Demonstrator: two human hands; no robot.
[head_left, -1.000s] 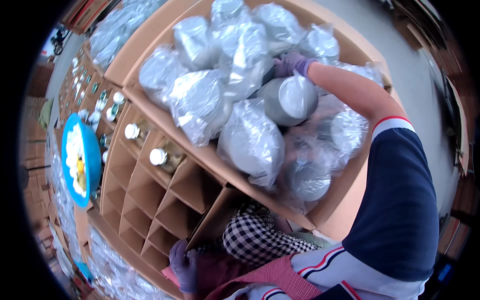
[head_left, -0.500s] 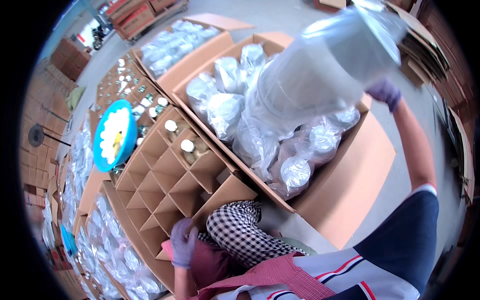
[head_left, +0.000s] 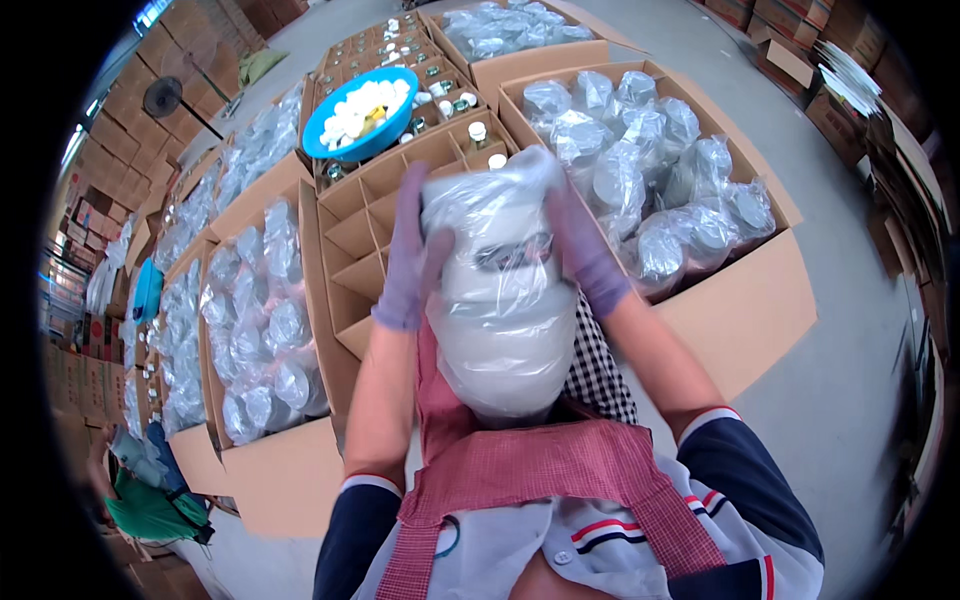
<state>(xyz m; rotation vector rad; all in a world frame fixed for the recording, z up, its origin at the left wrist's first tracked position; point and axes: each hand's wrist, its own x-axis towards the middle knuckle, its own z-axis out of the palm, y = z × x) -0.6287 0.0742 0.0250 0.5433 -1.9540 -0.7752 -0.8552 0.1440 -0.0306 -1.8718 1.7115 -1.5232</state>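
Note:
Both my hands wear purple-grey gloves. Between them, above my lap, is a plastic-wrapped bundle (head_left: 505, 320) of pale grey rounded pieces, which look stacked or nested; their exact kind is unclear under the film. My left hand (head_left: 412, 255) presses the bundle's upper left side, fingers pointing up. On its upper right side lies my right hand (head_left: 588, 245), its fingertips partly hidden behind the plastic. Just beyond the bundle stands a carton with cardboard dividers (head_left: 350, 238), most of its visible cells bare. White-capped bottles (head_left: 477, 136) stand in its far cells.
An open carton (head_left: 790, 205) of similar wrapped bundles stands at right, flaps out. More such cartons (head_left: 270, 330) line the left. A blue basin (head_left: 312, 135) of white caps rests on the bottle cartons. A person in green (head_left: 155, 508) is at lower left. A fan (head_left: 163, 97) stands behind.
The wrapped bundle has come from above the right carton to in front of my chest. My left hand has left the divided carton's near edge and joined my right on it. My view has shifted.

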